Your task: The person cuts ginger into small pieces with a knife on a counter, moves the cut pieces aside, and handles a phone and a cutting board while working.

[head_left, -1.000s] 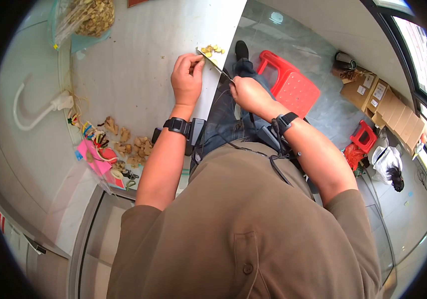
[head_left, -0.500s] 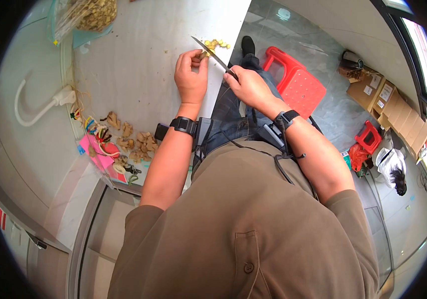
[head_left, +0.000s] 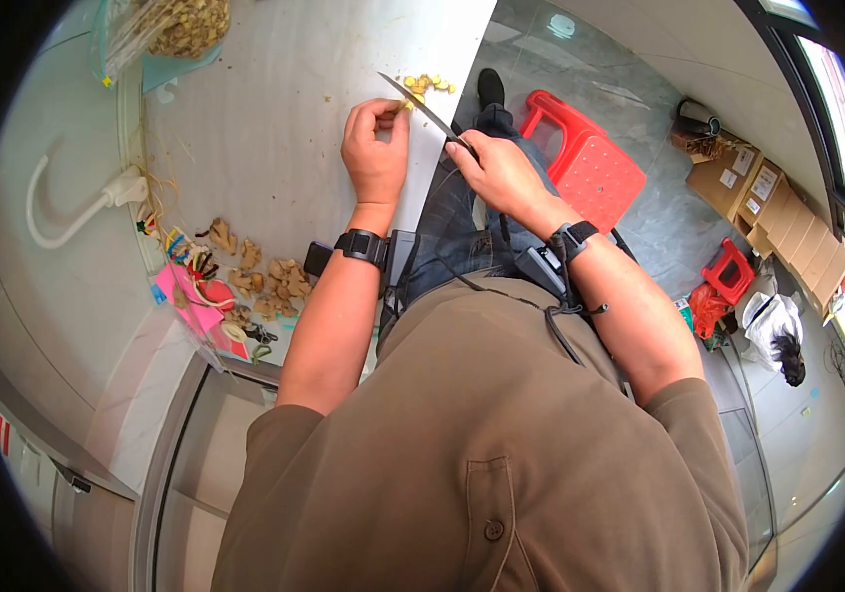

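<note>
My right hand (head_left: 489, 166) is closed round the handle of a kitchen knife (head_left: 420, 107), whose blade points up and left over the white table (head_left: 274, 128). Close against the blade, the fingers of my left hand (head_left: 377, 148) pinch a small piece of ginger (head_left: 406, 105), mostly hidden by the fingertips. Cut yellow ginger slices (head_left: 430, 83) lie just beyond the blade, near the table's right edge. Whole ginger roots (head_left: 279, 284) are heaped on the table to the left of my left forearm.
A plastic bag of chopped ginger pieces (head_left: 190, 28) stands at the far left. Coloured odds and ends (head_left: 207, 291) lie by the ginger roots. A white hook-shaped fixture (head_left: 97, 205) is at the left. On the floor are a red stool (head_left: 595, 168) and cardboard boxes (head_left: 777, 212).
My left hand has shifted very slightly left. My right hand has moved a little right and down, still holding the knife beside the ginger.
</note>
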A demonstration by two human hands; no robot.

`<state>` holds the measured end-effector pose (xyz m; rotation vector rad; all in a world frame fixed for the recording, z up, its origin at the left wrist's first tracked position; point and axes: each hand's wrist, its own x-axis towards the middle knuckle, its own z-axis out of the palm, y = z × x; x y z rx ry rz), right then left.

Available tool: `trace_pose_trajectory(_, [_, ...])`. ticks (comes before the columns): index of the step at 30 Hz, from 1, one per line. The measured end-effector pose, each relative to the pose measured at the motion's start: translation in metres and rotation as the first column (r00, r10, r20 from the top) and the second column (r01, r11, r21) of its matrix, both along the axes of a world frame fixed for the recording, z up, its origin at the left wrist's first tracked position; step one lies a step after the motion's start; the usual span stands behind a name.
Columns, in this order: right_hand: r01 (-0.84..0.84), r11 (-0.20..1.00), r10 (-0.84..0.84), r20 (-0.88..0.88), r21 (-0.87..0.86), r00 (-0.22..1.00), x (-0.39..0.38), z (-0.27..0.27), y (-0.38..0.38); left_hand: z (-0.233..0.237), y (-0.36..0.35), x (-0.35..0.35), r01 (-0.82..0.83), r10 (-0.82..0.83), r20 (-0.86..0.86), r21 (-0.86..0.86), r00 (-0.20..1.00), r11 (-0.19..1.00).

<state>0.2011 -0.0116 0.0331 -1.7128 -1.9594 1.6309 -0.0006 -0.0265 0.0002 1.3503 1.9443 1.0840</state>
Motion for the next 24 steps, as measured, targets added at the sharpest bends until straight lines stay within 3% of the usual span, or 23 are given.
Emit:
trace_pose_trajectory(5, [-0.026, 0.998, 0.029, -0.059, 0.049, 0.998, 0.002, -0.014, -0.010, -0.001, 0.000, -0.002, 0.003, -0.003, 0.027, -0.026, 1.000, 1.000])
trace_pose_trajectory(8, [-0.007, 1.000, 0.003, -0.142, -0.029, 0.990, 0.002, -0.013, -0.007, -0.001, 0.000, -0.003, 0.016, -0.015, 0.012, -0.043, 1.000, 0.999])
trace_pose_trajectory(9, [0.029, 0.954, -0.084, -0.173, -0.298, 0.981, 0.002, 0.000, 0.000, 0.000, 0.000, -0.003, 0.015, -0.014, 0.012, -0.042, 1.000, 0.999])
trace_pose_trajectory(10, [0.050, 0.836, -0.175, -0.178, -0.547, 0.968, 0.001, 0.009, 0.004, 0.001, 0.001, -0.002, 0.016, -0.015, 0.030, -0.036, 0.999, 0.999])
trace_pose_trajectory(14, [0.029, 0.827, -0.182, -0.219, -0.561, 0.959, 0.002, 0.013, 0.004, 0.000, 0.001, -0.004, 0.019, -0.017, 0.038, -0.047, 0.999, 0.999])
trace_pose_trajectory(19, [-0.046, 0.913, -0.026, -0.170, -0.406, 0.985, 0.002, 0.012, 0.007, -0.004, 0.000, -0.006, 0.028, -0.027, 0.022, -0.037, 0.999, 0.999])
trace_pose_trajectory(23, [-0.031, 0.923, -0.036, -0.165, -0.385, 0.986, -0.002, 0.035, 0.021, -0.004, 0.001, -0.006, 0.030, -0.030, 0.030, -0.013, 0.999, 0.999])
trace_pose_trajectory(24, [0.010, 0.879, -0.141, -0.241, -0.477, 0.960, -0.004, 0.043, 0.025, -0.004, 0.002, -0.006, 0.029, -0.028, 0.030, -0.009, 0.999, 1.000])
